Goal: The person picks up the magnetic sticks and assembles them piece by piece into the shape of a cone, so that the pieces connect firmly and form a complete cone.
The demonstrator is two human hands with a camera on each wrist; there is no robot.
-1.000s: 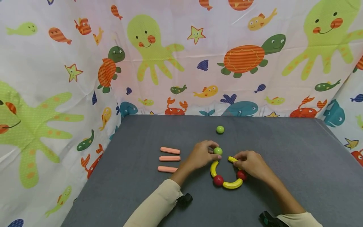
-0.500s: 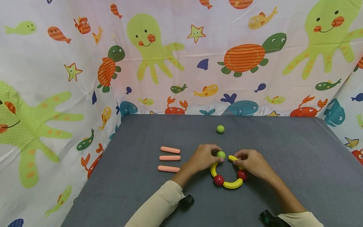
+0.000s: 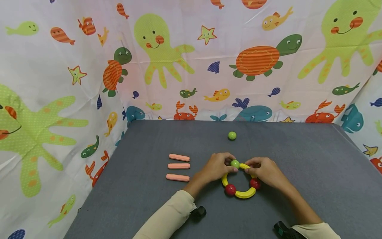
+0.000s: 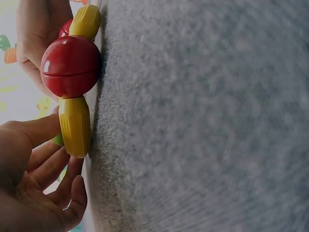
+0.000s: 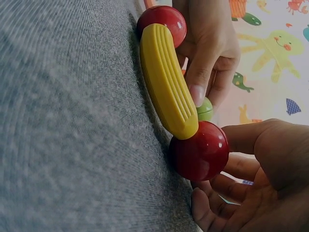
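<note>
My left hand [image 3: 220, 166] pinches a green ball [image 3: 235, 164] between thumb and fingers, right at the tip of a yellow banana-shaped piece [image 3: 244, 166]. That curved piece is held in the fingers of my right hand [image 3: 265, 171], which hide its lower part. Together with two red balls [image 3: 230, 190] and two more yellow curved pieces [image 3: 245, 194], they form a ring on the grey cloth. In the right wrist view, a ridged yellow piece [image 5: 168, 82] spans between the red balls [image 5: 199, 151]. The left wrist view shows a yellow piece [image 4: 75, 126] beside the left fingers.
Three pink sticks [image 3: 178, 166] lie in a stack of rows left of the ring. Farther back is another green ball [image 3: 231, 135]. A sea-animal curtain [image 3: 209, 79] hangs behind and beside the grey table [image 3: 313, 159].
My left hand has moved the green ball rightward and slightly toward me, from above the left yellow piece to the right-hand piece's tip. The right hand has stayed nearly still.
</note>
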